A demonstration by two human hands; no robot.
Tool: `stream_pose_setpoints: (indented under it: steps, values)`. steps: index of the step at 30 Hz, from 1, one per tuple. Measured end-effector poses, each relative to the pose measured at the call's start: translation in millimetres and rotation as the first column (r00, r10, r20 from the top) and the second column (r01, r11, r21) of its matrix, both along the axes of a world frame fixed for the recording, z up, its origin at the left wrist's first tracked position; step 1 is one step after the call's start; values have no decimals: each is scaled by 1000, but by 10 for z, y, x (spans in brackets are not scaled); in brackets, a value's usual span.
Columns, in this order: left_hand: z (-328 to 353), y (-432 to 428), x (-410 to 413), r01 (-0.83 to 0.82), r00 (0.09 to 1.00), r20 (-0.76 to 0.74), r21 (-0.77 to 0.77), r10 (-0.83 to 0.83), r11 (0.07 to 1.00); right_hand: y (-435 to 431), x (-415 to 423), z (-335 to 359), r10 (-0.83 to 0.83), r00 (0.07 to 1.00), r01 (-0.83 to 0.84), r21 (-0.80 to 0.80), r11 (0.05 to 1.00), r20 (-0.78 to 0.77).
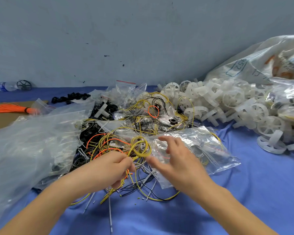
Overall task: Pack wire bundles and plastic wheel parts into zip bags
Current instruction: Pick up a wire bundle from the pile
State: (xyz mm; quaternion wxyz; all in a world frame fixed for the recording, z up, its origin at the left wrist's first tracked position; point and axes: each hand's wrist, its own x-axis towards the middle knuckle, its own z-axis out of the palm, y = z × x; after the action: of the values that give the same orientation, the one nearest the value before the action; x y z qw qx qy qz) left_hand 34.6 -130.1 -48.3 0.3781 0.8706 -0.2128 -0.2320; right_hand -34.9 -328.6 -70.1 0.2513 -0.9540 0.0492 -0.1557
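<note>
Mid-coil over a littered blue work surface (244, 192): left hand (109, 168) pinching the gathered tails of a yellow wire bundle (140, 147), fingers curled tight on the strands, with the wound loop standing up just above the knuckles. Right hand (175, 155) spread and empty, fingers relaxed and apart, poised beside the loop and over a clear zip bag (202, 146) lying flat just behind it. Blurred fingertips; contact with the wire impossible to confirm.

Apparently the bundling step, not yet the bagging. Loose ends trailing toward the near edge, tangled with black, grey and orange strands (102, 150), so likely snagging when lifted. Next move, by the look of it: freeing the coil from the tangle, opening the zip bag's mouth with the free hand, then feeding the loop in without letting it spring apart.

White plastic wheel parts (227, 102) heaped to the right, untouched, well apart from both hands. More zip bags (126, 89) piled behind the wires.
</note>
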Motion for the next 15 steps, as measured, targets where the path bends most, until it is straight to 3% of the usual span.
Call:
stream_pose_setpoints:
  steps: [2, 4, 9, 13, 15]
  values:
    - [-9, 30, -24, 59, 998, -33, 102, -56, 993, 62, 12, -110, -20, 998, 8, -203, 979, -58]
    - [-12, 37, -52, 91, 995, -48, 159, -84, 983, 76, 36, -138, -55, 996, 35, -281, 959, -63]
    - [-2, -69, -133, 98, 990, -114, 107, -86, 989, 11, 9, -72, -115, 992, 119, -102, 988, 41]
    - [56, -273, -226, 76, 982, -174, -29, -79, 997, 23, -97, 0, -123, 971, 151, -125, 981, 208]
    - [70, -394, -225, 42, 993, -106, -90, -52, 995, 34, -143, 18, -106, 952, 160, -173, 972, 288]
